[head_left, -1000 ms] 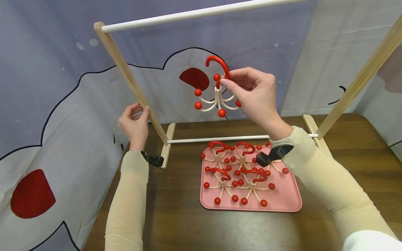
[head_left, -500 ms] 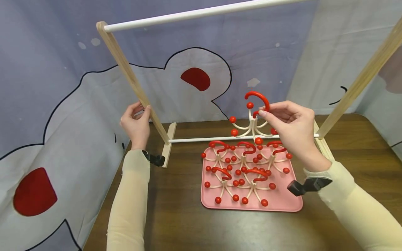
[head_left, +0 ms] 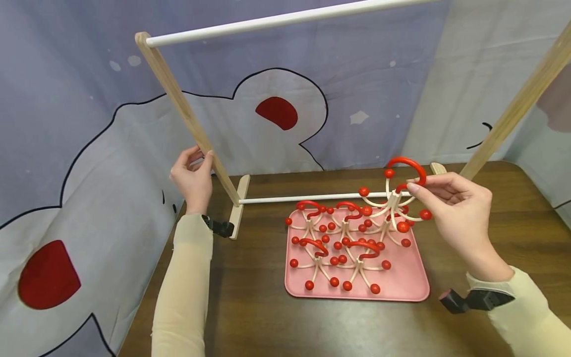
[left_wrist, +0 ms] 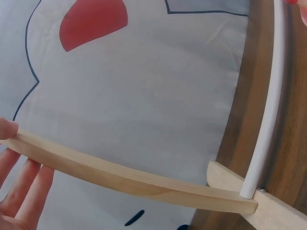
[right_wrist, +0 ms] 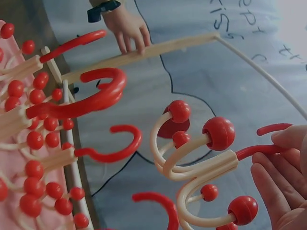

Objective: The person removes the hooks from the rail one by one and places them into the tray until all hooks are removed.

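Observation:
My right hand (head_left: 464, 215) pinches the red hook of a multi-arm hook hanger (head_left: 394, 199) between thumb and fingers. Its cream arms curve upward and end in red balls; it hangs over the back right of a pink tray (head_left: 401, 280). Several similar hangers (head_left: 317, 258) stand on that tray, their red hooks up. In the right wrist view the held hanger (right_wrist: 211, 165) is apart from the nearest tray hooks. My left hand (head_left: 193, 179) grips the left wooden post (head_left: 178, 99) of a rack, thumb on one side and fingers on the other in the left wrist view.
The rack's white top rail (head_left: 285, 20) spans above the tray, and a white lower bar (head_left: 285, 199) runs behind it. A second wooden post (head_left: 522, 104) rises at right. A printed cloth (head_left: 366, 94) hangs behind the brown table (head_left: 250, 307).
My right hand has carried the hanger down and to the right, from mid-air under the rail to above the tray's back right. My left hand has stayed on the post.

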Action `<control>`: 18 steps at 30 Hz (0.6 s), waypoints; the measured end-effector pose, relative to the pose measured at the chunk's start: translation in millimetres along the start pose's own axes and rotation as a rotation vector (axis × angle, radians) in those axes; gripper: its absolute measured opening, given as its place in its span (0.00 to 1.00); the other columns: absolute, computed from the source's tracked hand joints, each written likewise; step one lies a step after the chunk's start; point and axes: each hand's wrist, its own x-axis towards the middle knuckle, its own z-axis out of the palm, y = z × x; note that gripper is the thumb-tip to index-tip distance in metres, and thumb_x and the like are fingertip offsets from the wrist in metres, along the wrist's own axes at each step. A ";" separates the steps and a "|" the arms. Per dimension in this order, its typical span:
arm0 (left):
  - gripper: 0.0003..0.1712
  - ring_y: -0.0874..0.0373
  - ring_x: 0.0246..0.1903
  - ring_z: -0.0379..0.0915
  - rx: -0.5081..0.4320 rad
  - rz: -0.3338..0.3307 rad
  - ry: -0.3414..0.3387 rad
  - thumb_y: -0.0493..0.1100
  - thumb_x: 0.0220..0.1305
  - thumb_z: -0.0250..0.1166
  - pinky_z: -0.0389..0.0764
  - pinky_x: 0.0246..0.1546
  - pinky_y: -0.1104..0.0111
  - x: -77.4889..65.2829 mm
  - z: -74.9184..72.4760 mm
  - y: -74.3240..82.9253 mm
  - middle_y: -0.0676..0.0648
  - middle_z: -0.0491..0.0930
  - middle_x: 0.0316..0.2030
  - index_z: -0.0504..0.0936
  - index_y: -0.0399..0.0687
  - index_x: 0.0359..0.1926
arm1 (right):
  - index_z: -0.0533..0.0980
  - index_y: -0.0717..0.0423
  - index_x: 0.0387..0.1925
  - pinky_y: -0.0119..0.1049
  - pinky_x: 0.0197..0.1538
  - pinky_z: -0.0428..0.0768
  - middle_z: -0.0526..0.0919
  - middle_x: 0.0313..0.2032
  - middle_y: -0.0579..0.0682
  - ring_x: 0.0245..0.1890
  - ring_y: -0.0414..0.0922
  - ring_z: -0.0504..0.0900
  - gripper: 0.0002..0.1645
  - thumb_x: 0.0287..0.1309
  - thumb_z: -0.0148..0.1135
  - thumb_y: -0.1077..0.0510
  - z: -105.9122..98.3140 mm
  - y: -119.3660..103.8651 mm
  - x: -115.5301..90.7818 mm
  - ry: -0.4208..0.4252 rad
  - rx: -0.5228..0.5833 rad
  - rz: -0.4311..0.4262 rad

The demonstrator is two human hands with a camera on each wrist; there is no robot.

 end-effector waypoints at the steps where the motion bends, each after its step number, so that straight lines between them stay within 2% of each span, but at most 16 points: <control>1: 0.12 0.53 0.34 0.86 0.000 0.003 0.002 0.42 0.63 0.75 0.86 0.35 0.73 -0.1 -0.1 -0.4 0.45 0.87 0.40 0.90 0.47 0.47 | 0.83 0.75 0.37 0.21 0.29 0.81 0.89 0.30 0.45 0.30 0.37 0.88 0.13 0.48 0.77 0.74 -3.4 1.1 -2.3 0.008 -0.029 0.006; 4: 0.12 0.55 0.33 0.85 0.004 0.010 0.010 0.42 0.62 0.75 0.86 0.35 0.73 -0.3 -0.1 -1.2 0.45 0.87 0.39 0.90 0.47 0.47 | 0.82 0.76 0.36 0.20 0.27 0.81 0.89 0.29 0.46 0.29 0.37 0.88 0.13 0.46 0.77 0.76 -13.3 3.2 -8.5 0.028 -0.017 0.028; 9: 0.12 0.61 0.31 0.84 0.009 0.008 0.011 0.42 0.62 0.75 0.86 0.35 0.73 -0.9 0.4 -1.4 0.45 0.87 0.40 0.89 0.47 0.47 | 0.80 0.82 0.34 0.23 0.24 0.82 0.89 0.29 0.54 0.26 0.40 0.88 0.13 0.44 0.75 0.81 -30.0 1.2 -16.0 0.060 0.171 0.037; 12: 0.12 0.61 0.31 0.84 0.015 0.008 0.014 0.42 0.62 0.75 0.86 0.35 0.73 -1.0 0.6 -1.3 0.45 0.87 0.39 0.90 0.47 0.47 | 0.80 0.81 0.34 0.24 0.24 0.82 0.89 0.28 0.54 0.26 0.40 0.88 0.13 0.44 0.75 0.80 -38.1 -1.6 -21.3 0.064 0.135 0.055; 15: 0.12 0.59 0.32 0.85 0.023 0.006 0.018 0.42 0.62 0.75 0.86 0.36 0.73 -0.6 0.8 -1.2 0.46 0.87 0.39 0.90 0.47 0.47 | 0.81 0.80 0.33 0.23 0.24 0.82 0.89 0.28 0.53 0.26 0.40 0.88 0.13 0.43 0.75 0.81 -44.4 -0.8 -28.5 0.041 0.071 0.067; 18: 0.12 0.55 0.34 0.85 0.025 0.006 0.015 0.42 0.62 0.75 0.86 0.37 0.73 0.4 1.1 -1.2 0.46 0.87 0.40 0.89 0.47 0.47 | 0.79 0.82 0.33 0.26 0.24 0.83 0.89 0.29 0.56 0.27 0.42 0.88 0.13 0.42 0.72 0.85 -48.2 6.1 -36.9 -0.029 0.178 0.054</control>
